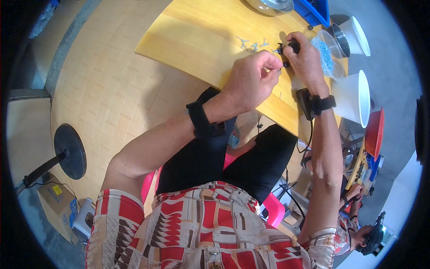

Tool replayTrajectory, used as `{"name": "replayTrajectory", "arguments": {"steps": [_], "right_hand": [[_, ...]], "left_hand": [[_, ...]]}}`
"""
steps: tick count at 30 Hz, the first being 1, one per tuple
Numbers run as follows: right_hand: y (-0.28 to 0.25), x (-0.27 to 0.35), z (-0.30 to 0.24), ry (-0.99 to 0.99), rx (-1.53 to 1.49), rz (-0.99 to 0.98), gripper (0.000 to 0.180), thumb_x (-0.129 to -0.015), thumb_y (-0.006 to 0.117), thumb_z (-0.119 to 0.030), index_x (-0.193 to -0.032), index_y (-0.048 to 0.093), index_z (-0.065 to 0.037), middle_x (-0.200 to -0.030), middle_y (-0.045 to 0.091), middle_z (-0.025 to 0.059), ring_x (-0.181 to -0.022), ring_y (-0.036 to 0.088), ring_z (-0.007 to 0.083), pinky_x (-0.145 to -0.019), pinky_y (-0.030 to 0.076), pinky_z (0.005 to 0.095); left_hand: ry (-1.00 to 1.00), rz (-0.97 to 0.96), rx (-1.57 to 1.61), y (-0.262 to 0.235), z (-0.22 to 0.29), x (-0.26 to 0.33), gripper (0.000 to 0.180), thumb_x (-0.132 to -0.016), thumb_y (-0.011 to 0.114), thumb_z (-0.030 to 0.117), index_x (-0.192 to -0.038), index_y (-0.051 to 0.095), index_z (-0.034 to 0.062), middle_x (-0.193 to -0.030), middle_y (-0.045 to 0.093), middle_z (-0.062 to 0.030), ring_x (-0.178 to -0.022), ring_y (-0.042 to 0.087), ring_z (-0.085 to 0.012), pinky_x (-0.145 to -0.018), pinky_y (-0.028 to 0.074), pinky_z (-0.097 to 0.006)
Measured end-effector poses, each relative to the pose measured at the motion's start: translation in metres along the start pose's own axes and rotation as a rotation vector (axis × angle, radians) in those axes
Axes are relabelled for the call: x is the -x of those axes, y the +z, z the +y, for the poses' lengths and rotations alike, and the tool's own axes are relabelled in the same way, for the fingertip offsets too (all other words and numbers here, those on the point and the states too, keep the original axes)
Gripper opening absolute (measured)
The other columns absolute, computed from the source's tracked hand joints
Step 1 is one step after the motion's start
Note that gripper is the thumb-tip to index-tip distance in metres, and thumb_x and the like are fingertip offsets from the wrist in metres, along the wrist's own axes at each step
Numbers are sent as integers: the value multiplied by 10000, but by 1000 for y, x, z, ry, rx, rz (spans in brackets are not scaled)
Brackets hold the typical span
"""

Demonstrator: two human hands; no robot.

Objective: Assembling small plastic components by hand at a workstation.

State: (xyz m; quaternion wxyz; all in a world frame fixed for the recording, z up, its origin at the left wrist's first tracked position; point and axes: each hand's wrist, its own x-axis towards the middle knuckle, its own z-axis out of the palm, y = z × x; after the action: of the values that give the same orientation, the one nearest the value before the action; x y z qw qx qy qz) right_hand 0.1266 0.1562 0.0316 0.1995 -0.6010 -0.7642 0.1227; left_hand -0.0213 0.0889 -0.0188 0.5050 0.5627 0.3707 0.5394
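Observation:
Over the right part of the wooden table, my left hand (255, 78) is closed in a pinch, thumb against forefinger. Whatever lies between those fingertips is too small to name. Just beyond it, my right hand (305, 60) is closed around a small black part (294, 45), mostly covered by the fingers. A small round black piece (286, 64) shows between the two hands. Several loose silvery screws (254, 46) lie on the tabletop to the left of my right hand. A clear tub (339, 68) of small blue-and-silver pieces stands right beside my right hand.
White buckets (363, 99) line the table's right side, near a red basin (375, 134). A metal bowl (272, 5) and blue bin (313, 14) sit at the far edge. A black device (304, 104) with a cable lies by my right wrist. Another person (354, 233) works lower right.

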Motion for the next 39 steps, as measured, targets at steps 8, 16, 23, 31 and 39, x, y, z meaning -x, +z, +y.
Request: {"name": "replayTrajectory", "arguments": {"steps": [8, 16, 23, 31, 39], "right_hand": [[6, -3, 17, -205, 121, -48, 262, -757, 577, -163, -983, 555, -32, -878, 580, 199, -819, 576, 342, -740, 460, 392], [-3, -5, 28, -176, -42, -150, 284, -810, 594, -262, -1033, 624, -89, -910, 610, 149, -801, 603, 262, -724, 473, 338], [-18, -5, 32, -102, -116, -190, 279, -837, 567, -238, -1081, 608, -110, -827, 654, 109, -679, 618, 171, -628, 490, 287], [-28, 3, 35, 3, -126, -260, 267, -871, 490, -127, -1111, 603, -154, -576, 533, 29, -446, 464, 92, -451, 435, 259], [-31, 7, 51, 25, -270, -241, 290, -870, 478, -81, -1135, 581, -141, -697, 579, 21, -486, 482, 73, -490, 476, 227]], "left_hand": [[-36, -20, -160, -1, 4, -4, 155, -827, 560, 88, -924, 555, -33, -799, 603, -71, -649, 572, -88, -548, 497, -228], [-12, -80, -300, 3, 3, -13, 199, -793, 580, 92, -940, 577, -42, -824, 623, -101, -655, 607, -121, -572, 501, -246], [225, -167, -471, 13, 5, -8, 157, -725, 613, 79, -871, 622, 23, -780, 611, -91, -657, 602, -197, -608, 485, -297], [289, -250, -797, 23, 2, -9, 100, -728, 576, 138, -730, 635, 57, -772, 604, -63, -716, 588, -247, -653, 472, -353], [242, -181, -652, 11, 3, -10, 84, -745, 587, 103, -778, 637, 45, -749, 597, -97, -675, 586, -227, -603, 465, -323]]}}
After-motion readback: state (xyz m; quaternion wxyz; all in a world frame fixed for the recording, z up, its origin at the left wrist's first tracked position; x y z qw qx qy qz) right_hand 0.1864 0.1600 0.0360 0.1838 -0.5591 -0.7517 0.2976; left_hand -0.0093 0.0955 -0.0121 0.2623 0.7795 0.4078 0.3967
